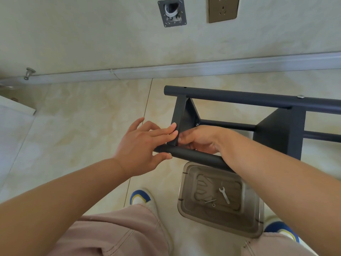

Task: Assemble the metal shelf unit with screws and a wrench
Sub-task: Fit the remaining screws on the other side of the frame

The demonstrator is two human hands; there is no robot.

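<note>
Left hand [142, 145] lies open, straight fingers pressing the dark triangular metal shelf panel [181, 117] above the black round tube [195, 155]. Right hand [200, 138] curls behind that corner; its contents are hidden. Misalignment could cross-thread 1 screw. Silver wrench [224, 195] waits in the steel tray [255, 226].

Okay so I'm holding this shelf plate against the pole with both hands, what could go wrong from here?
1. The wrench and a loose screw lie in the steel tray by your feet, so reaching for them probably means freeing a hand, and the shelf plate may slip out of line.
2. Your right hand is tucked between plate and near pole, and fingers could get pinched.
3. The left hand only presses flat, a weak grip.
</note>
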